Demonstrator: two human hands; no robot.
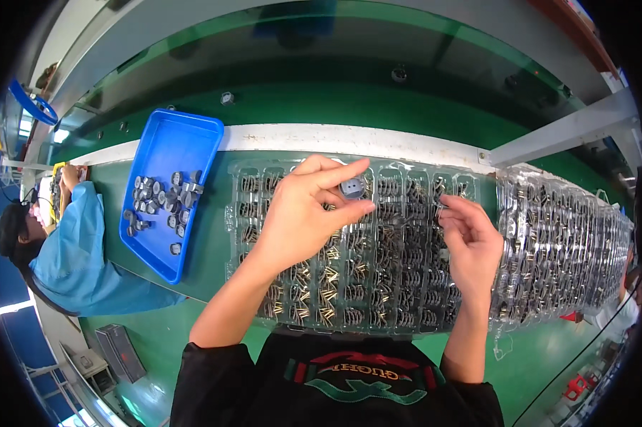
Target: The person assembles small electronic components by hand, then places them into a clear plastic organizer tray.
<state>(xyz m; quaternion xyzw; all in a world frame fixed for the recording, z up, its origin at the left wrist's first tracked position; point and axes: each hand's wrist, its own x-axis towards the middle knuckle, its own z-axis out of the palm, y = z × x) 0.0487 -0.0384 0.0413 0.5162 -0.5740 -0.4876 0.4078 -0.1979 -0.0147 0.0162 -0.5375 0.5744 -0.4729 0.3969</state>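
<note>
Between the thumb and fingers of my left hand is a small grey round part with little holes in its face. It is held up above a clear plastic tray divided into many pockets. Over the tray's right side, my right hand is closed, its fingertips drawn together near the pockets. Whatever they pinch, if anything, is too small to make out. In the pockets lie brass-coloured pins and dark small metal parts.
A blue bin with several grey round parts stands left of the tray. More filled clear trays are stacked at right. A white rail borders the conveyor behind. A co-worker in blue sits at left. A metal post stands back right.
</note>
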